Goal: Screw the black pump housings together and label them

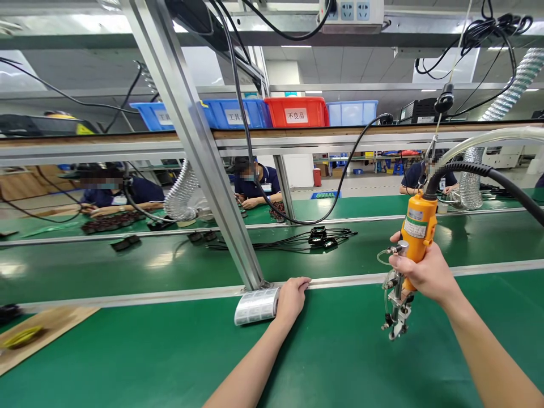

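Note:
My right hand (427, 272) is wrapped round an orange powered screwdriver (419, 224) that hangs from a cord above. Its metal nose (397, 317), with small fittings and thin clear tubes, points down over the green work surface. My left hand (292, 297) lies at the metal rail, fingers stretched to the right and touching it. Right beside this hand, against its left side, is a flattened roll of silvery printed labels (255, 307), at the foot of a slanting metal post (199, 141). Part of the left thumb is hidden.
Behind the rail runs a green conveyor belt (374, 252) with black cabled parts (321, 238) on it. At left lies a brown board (51, 331) with a yellow item (22, 337). Several co-workers sit across the line. Blue and red bins (297, 112) stand on the shelf; a black cable loops down.

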{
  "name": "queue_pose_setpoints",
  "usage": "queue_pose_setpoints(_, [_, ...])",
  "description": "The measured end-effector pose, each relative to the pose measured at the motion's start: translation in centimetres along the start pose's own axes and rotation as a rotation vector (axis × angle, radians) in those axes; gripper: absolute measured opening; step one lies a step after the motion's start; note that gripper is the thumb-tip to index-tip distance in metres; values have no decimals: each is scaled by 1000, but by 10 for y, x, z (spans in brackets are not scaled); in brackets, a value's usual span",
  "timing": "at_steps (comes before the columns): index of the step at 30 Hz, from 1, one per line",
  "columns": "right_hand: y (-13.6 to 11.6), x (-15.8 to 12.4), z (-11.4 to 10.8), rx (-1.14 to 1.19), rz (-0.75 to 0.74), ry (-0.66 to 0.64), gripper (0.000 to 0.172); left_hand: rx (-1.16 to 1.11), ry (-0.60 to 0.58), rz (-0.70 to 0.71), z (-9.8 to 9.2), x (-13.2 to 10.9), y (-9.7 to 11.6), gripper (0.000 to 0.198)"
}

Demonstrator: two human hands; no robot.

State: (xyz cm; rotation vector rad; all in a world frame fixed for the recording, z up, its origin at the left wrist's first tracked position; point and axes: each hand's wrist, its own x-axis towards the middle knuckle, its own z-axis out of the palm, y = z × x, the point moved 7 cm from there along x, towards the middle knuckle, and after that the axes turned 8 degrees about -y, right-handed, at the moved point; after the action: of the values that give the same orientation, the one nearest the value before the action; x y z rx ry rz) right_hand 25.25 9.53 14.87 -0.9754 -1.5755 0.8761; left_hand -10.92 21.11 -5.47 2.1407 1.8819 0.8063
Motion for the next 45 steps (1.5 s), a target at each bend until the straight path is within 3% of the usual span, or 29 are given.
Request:
queue_pose_setpoints(6, [1, 0, 1, 17, 15, -2, 51, -11, 44, 2, -1, 0, -2, 17])
queue_pose_setpoints(36, [4, -1, 2, 97, 38, -16, 51, -21, 3, -3, 3, 3, -6, 19])
queue_pose_setpoints(45, [4, 0, 1, 76, 8, -10, 52, -33, 45, 4, 3, 1, -9, 16])
